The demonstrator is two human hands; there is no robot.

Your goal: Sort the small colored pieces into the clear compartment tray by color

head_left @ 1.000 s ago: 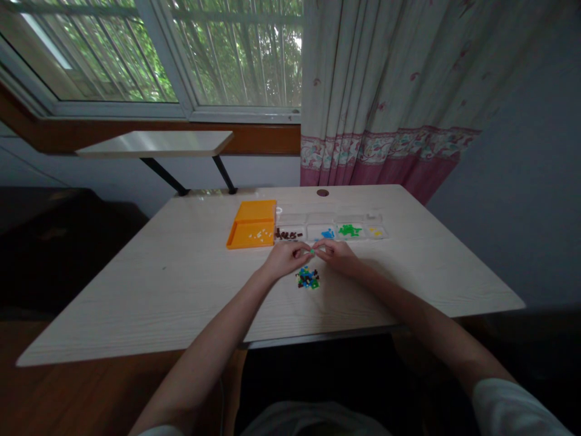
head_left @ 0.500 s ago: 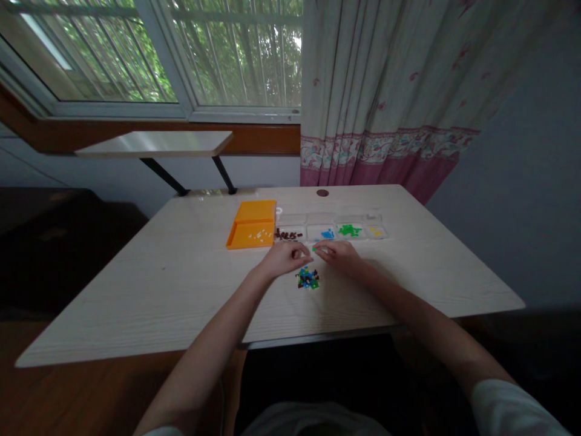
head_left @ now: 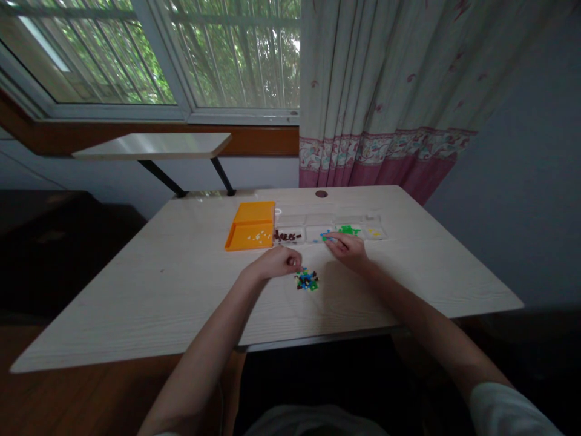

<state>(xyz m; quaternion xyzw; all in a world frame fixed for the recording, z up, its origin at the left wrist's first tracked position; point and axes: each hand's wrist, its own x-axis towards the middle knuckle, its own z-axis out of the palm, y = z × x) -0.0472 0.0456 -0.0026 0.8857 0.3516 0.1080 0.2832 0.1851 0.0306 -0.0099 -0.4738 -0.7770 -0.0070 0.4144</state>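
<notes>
My right hand (head_left: pixel 347 248) pinches a small green piece (head_left: pixel 324 238) over the front of the clear box with the blue pieces (head_left: pixel 317 240). My left hand (head_left: pixel 279 262) is closed, fingers curled, at the upper left edge of a mixed pile of small pieces (head_left: pixel 307 280). Blue, green, dark brown and yellowish bits make up that pile. Whatever the left fingers hold, if anything, is hidden. Just right of the right fingertips lie green pieces (head_left: pixel 348 230) in their own clear box. Dark brown pieces (head_left: pixel 287 236) lie in another box beyond the left hand.
An open orange case (head_left: pixel 249 209) with white pieces (head_left: pixel 261 236) stands at the left of the clear boxes. Yellow pieces (head_left: pixel 374 232) lie in the rightmost box. A small raised shelf (head_left: pixel 158 144) stands at the table's (head_left: pixel 181 290) back left. A curtain (head_left: pixel 363 91) hangs behind.
My right hand has moved slightly right and forward, bringing the green piece over the blue pieces' box. My left hand has drawn back toward the pile, its fingers now curled tighter.
</notes>
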